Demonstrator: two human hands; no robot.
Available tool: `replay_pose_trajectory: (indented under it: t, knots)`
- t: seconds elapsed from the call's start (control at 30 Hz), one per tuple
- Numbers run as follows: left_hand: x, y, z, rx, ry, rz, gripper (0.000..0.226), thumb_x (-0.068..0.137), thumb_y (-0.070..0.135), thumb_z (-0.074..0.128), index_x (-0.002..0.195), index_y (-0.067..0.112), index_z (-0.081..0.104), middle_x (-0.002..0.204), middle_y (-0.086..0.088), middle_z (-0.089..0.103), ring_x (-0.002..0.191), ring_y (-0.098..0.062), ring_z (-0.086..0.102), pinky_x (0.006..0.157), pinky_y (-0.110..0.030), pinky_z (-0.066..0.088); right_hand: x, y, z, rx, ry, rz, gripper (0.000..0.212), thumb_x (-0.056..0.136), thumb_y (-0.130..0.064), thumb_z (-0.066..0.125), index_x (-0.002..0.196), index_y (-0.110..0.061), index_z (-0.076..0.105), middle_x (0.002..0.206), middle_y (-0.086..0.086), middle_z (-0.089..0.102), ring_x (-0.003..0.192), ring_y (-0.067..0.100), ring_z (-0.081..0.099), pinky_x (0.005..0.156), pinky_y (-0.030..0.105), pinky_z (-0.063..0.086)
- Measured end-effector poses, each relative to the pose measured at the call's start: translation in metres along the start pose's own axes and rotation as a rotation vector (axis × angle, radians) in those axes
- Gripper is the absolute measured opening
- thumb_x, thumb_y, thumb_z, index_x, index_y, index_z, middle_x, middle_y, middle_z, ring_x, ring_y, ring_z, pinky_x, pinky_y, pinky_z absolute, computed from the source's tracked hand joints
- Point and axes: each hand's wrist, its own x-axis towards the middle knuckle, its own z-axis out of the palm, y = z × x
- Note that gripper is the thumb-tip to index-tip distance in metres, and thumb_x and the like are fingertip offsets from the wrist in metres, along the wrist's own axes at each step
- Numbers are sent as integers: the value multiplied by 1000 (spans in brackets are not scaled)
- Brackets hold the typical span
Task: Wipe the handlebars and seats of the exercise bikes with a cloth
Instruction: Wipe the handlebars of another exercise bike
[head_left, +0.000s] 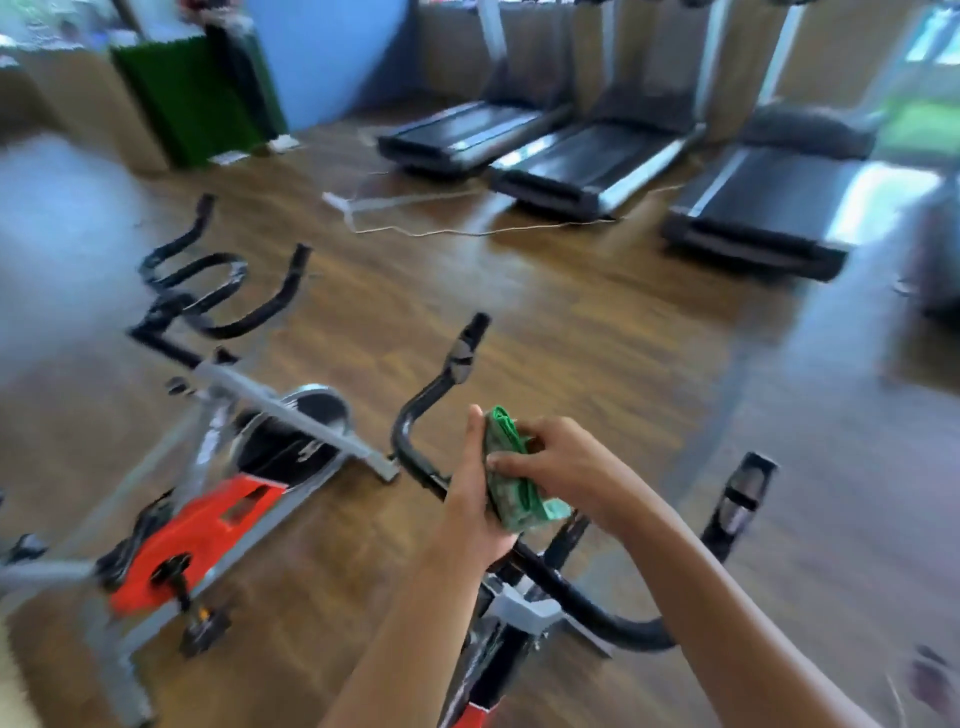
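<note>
Head view: both hands hold the folded cloth (511, 483) over the middle of the handlebar (404, 434), likely readying it to wipe. The right hand (563, 467) pinches it. The left hand (472, 499) backs it, finger curl hidden. Next, press the cloth onto the bar.

At lower centre, the left hand (475, 499) and right hand (569, 462) hold a folded green cloth (511, 470) by a curved black handlebar (413, 421). A red-and-grey exercise bike (200, 525) stands lower left.

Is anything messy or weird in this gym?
Yes. A white power strip and its thin cord lie loose across the wooden floor in front of the treadmills. Someone might trip there.
</note>
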Motion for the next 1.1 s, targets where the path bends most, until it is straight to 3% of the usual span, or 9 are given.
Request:
replay_pose_trajectory:
  t: [0.1, 0.33, 0.47, 0.57, 0.67, 0.73, 0.8, 0.9, 1.1]
  knots:
    - [6, -10, 14, 79, -156, -120, 74, 89, 69, 42, 118, 6, 68, 122, -22, 66, 111, -35, 64, 100, -47, 50, -21, 15, -11, 165, 200, 98, 33, 79, -36, 79, 107, -22, 67, 94, 3, 75, 88, 22, 72, 85, 49, 58]
    - [2, -68, 61, 213, -396, -322, 79, 82, 68, 55, 129, 5, 62, 133, -25, 57, 126, -44, 51, 112, -59, 32, -98, 57, -38, 334, 530, 181, 28, 73, -41, 74, 98, -28, 74, 87, 2, 77, 87, 21, 74, 87, 51, 58]
    - [-4, -107, 88, 240, -536, -437, 81, 71, 65, 73, 129, 9, 63, 130, -23, 60, 115, -40, 60, 96, -55, 50, -134, 80, -53, 424, 687, 217, 19, 74, -34, 74, 93, -29, 73, 92, 8, 76, 90, 27, 73, 89, 52, 57]
    - [-8, -128, 105, 241, -591, -491, 61, 79, 60, 61, 110, 8, 74, 115, -22, 67, 98, -37, 69, 77, -46, 59, -153, 91, -66, 465, 747, 226, 27, 73, -35, 73, 98, -23, 73, 94, 12, 75, 91, 30, 72, 86, 46, 57]
    - [-11, -144, 122, 242, -672, -551, 68, 65, 60, 80, 111, 10, 73, 117, -22, 66, 101, -38, 67, 78, -47, 57, -168, 102, -79, 481, 758, 242, 9, 88, -19, 73, 96, -22, 71, 94, 12, 75, 88, 27, 71, 78, 35, 54]
    - [-11, -151, 132, 242, -697, -560, 85, 54, 57, 88, 122, 10, 67, 121, -22, 64, 105, -39, 65, 79, -49, 56, -174, 108, -87, 465, 783, 254, 10, 88, -21, 72, 98, -24, 72, 93, 9, 76, 89, 25, 72, 81, 37, 57]
    - [-9, -157, 139, 234, -700, -551, 85, 65, 56, 83, 132, 8, 59, 128, -23, 59, 110, -40, 62, 83, -50, 55, -178, 114, -95, 373, 836, 263, 19, 83, -28, 74, 102, -27, 73, 89, 4, 75, 88, 22, 72, 84, 39, 59]
    - [-8, -157, 146, 248, -656, -523, 58, 89, 49, 61, 127, 5, 62, 126, -22, 61, 109, -37, 63, 88, -48, 56, -181, 118, -106, 239, 917, 287, 22, 85, -24, 76, 106, -29, 75, 78, -7, 69, 78, 13, 68, 71, 28, 56]
    - [-3, -151, 149, 320, -614, -507, 40, 94, 37, 54, 113, 6, 70, 116, -20, 67, 97, -33, 68, 84, -45, 56, -169, 127, -111, 208, 914, 358, 28, 79, -33, 82, 105, -27, 74, 80, -6, 71, 82, 14, 70, 71, 34, 59]
